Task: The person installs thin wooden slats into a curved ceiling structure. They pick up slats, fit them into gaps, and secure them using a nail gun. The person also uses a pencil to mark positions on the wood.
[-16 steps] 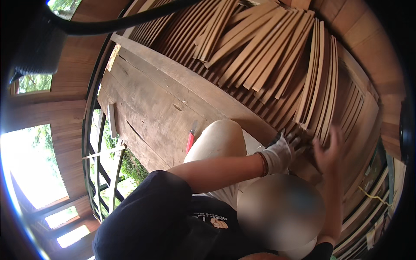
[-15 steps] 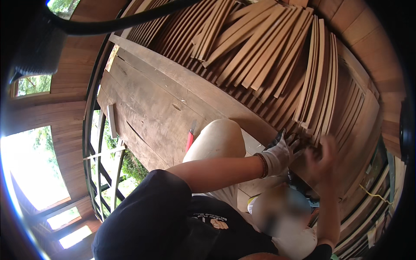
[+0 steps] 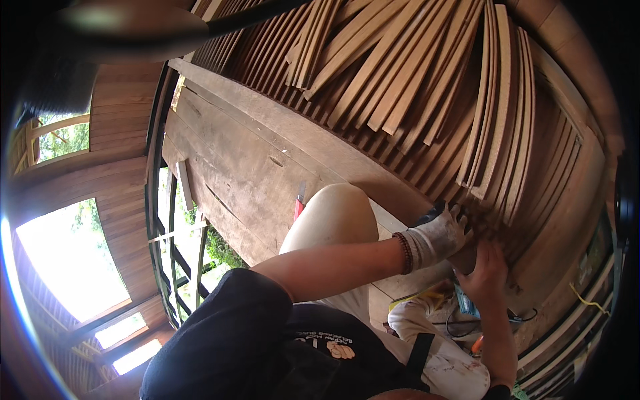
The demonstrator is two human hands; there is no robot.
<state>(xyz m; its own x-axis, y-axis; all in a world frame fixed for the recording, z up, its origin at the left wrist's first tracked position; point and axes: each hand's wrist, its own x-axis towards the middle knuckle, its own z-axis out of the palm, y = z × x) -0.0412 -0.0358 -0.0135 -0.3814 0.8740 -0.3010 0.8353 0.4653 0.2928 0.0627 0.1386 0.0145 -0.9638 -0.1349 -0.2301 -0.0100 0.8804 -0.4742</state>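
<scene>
My left hand [image 3: 440, 238], in a pale glove with a beaded bracelet at the wrist, is closed with fingers curled down at the near edge of a slatted wooden frame [image 3: 373, 163]. Close beside it is my bare right hand [image 3: 485, 272], its fingers bent forward and the thumb toward the glove. A brownish, smooth-looking piece [image 3: 463, 259] shows between the hands; its kind is unclear. The fingertips of both hands are blurred or in shadow, so what they grip is hidden. Loose wooden slats [image 3: 400, 87] lie fanned across the frame just beyond the hands.
A red-handled knife [image 3: 299, 208] lies on the wooden boards [image 3: 247, 173] beside my bent knee [image 3: 340, 217]. Near my right forearm are a teal tool [image 3: 467, 301] and a dark cord [image 3: 523, 319]. Window openings [image 3: 73, 253] and a dark railing are at the left.
My right hand has come down and left from a blurred, raised position to beside the gloved hand. The left hand has shifted slightly. The whole view has tilted a little.
</scene>
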